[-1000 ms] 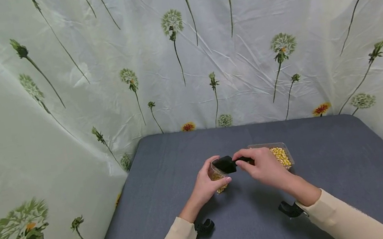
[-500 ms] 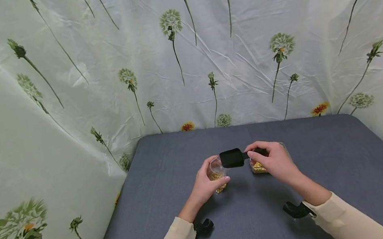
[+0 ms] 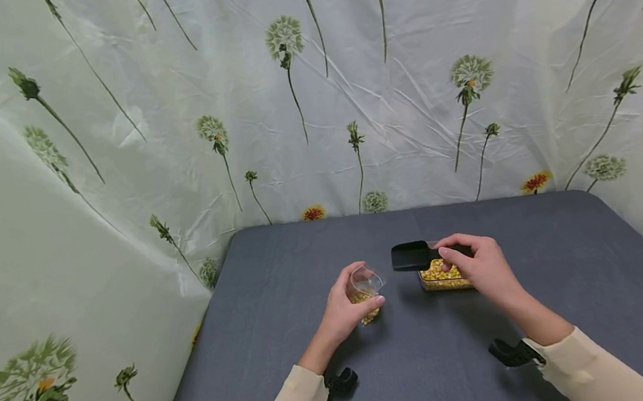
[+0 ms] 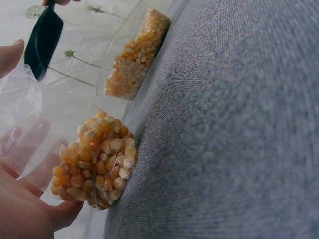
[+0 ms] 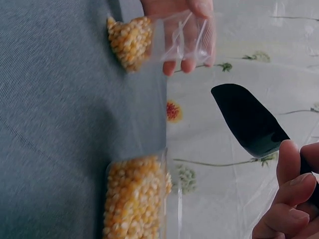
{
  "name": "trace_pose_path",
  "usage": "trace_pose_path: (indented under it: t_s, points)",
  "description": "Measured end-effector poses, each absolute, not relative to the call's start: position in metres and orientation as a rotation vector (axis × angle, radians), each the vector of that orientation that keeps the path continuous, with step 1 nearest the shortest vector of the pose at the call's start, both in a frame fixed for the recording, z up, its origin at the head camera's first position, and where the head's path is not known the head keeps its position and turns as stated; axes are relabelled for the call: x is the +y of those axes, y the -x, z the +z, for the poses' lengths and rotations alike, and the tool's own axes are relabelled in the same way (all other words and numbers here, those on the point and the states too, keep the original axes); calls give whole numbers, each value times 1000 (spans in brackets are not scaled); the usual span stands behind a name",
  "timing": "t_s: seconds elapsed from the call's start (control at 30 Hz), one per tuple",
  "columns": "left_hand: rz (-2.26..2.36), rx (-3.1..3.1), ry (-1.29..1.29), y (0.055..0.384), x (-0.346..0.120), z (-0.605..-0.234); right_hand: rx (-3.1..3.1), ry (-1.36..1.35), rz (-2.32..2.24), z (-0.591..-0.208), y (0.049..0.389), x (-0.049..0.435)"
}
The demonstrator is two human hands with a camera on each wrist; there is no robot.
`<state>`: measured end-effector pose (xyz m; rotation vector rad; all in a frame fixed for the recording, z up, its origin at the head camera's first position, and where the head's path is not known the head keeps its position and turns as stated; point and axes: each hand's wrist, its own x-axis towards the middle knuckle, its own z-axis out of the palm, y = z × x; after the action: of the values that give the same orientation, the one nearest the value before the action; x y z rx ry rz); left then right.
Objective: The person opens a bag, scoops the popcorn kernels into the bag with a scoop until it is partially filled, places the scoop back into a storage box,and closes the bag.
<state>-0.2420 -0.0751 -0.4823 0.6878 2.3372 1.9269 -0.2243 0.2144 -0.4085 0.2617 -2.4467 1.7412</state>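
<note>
My left hand (image 3: 337, 315) holds a clear plastic bag (image 4: 97, 162) upright on the table, fingers on one side and thumb on the other. Corn kernels fill the lower part of the bag, and its mouth stands open above them. With fingertips and thumb, my right hand (image 3: 487, 271) grips the handle of a black scoop (image 3: 410, 257). The scoop is raised above the table, its blade toward the bag but apart from it; no kernels show on the blade. Below the right hand sits a clear plastic container (image 3: 446, 285) of corn kernels, partly hidden by that hand and the scoop.
The grey cloth-covered table (image 3: 304, 251) runs back to a pale curtain (image 3: 367, 84) printed with dandelions, which also hangs along the left side. A black wrist camera mount (image 3: 342, 381) is strapped at each cuff.
The scoop, tilted into the bag's mouth a second ago, has moved right with my right hand to above the container's left end. My left hand stays around the bag.
</note>
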Motion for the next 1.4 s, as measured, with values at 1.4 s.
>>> trace_pose_path:
  t_s: [1.4]
  points:
    - [1944, 2348, -719, 246, -73, -488, -2695, -25, 1100, -456, 233, 295]
